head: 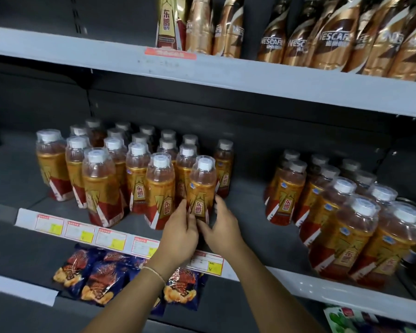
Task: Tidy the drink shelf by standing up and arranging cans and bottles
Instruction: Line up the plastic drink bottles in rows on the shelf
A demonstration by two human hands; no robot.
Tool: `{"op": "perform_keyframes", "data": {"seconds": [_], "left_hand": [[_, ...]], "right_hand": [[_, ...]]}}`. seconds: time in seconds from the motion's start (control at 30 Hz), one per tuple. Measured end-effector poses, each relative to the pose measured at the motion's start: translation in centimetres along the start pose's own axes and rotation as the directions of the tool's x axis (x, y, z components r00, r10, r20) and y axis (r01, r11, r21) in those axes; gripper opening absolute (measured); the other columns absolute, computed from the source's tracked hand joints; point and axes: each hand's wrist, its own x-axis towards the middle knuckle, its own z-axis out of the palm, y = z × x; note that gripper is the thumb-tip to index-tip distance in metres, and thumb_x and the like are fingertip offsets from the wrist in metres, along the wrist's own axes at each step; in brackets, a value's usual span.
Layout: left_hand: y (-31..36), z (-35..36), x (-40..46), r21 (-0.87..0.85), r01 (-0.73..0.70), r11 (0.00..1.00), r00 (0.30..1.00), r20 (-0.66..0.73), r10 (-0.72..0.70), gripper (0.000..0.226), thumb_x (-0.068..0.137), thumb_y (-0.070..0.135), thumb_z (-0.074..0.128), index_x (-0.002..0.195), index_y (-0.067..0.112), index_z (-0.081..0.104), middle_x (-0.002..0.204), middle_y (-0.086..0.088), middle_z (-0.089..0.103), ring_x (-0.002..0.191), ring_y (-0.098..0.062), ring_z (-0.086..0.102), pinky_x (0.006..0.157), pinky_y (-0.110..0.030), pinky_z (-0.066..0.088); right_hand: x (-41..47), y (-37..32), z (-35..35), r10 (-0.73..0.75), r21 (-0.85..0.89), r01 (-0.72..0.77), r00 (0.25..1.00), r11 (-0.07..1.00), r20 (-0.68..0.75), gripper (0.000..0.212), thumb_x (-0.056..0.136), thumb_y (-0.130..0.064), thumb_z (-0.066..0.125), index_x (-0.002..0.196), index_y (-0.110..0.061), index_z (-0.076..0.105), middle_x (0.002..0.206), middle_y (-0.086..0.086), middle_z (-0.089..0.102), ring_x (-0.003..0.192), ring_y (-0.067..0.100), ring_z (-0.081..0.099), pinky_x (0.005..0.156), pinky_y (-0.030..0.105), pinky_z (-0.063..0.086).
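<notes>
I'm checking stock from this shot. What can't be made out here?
All in the head view:
- Price tags on the shelf edge: print too small and blurred.
- Base of the held bottle: hidden by the left hand and right hand.
- Coffee bottles: tops cut off by the frame.
- Rear bottles: labels hidden by the front rows.

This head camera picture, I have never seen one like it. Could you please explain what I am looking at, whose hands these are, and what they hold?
The camera sits on a person's head and looks forward and down, so the two arms reaching in are that person's own. No robot is involved. The left hand and right hand both grip the lower part of one upright gold-and-red bottle at the front of the middle shelf. Left of it stands a group of the same bottles, and another group stands at the right. Coffee bottles fill the shelf above. Blue snack bags lie on the shelf below.
</notes>
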Motion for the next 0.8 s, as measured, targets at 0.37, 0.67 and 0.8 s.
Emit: {"op": "perform_keyframes", "data": {"seconds": [0.37,0.67,0.8], "left_hand": [[-0.4,-0.2,1.1,0.122,-0.064,0.990,0.998,0.020,0.062,0.045,0.104,0.035,0.034,0.142,0.014,0.045,0.120,-0.003,0.061,0.115,-0.023,0.055,0.090,-0.028,0.041],[0.9,2.2,2.5,-0.055,0.028,0.998,0.993,0.117,-0.022,0.045,0.099,0.043,0.046,0.138,0.022,0.047,0.124,-0.002,0.063,0.113,-0.018,0.059,0.095,-0.031,0.046],[1.9,3.9,2.2,-0.096,-0.010,0.995,0.989,0.146,0.024,0.037,0.099,0.039,0.048,0.133,0.025,0.051,0.118,0.008,0.063,0.106,-0.010,0.061,0.086,-0.015,0.044]], "right_hand": [[0.8,1.7,-1.6,0.163,0.262,-0.179,0.983,0.948,0.084,0.063,0.089,-0.006,0.073,0.146,-0.015,0.047,0.124,-0.002,0.070,0.111,0.006,0.067,0.096,0.023,0.054],[-1.4,2.7,-4.9,0.160,0.226,-0.150,0.987,0.963,-0.026,0.040,0.099,-0.009,0.062,0.139,-0.011,0.058,0.125,0.005,0.070,0.101,0.003,0.066,0.083,0.006,0.049],[-2.6,3.3,-6.6,0.159,0.203,-0.135,0.981,0.970,-0.109,0.039,0.100,-0.011,0.061,0.139,-0.009,0.059,0.128,0.007,0.069,0.112,0.011,0.067,0.094,0.019,0.053]]}}
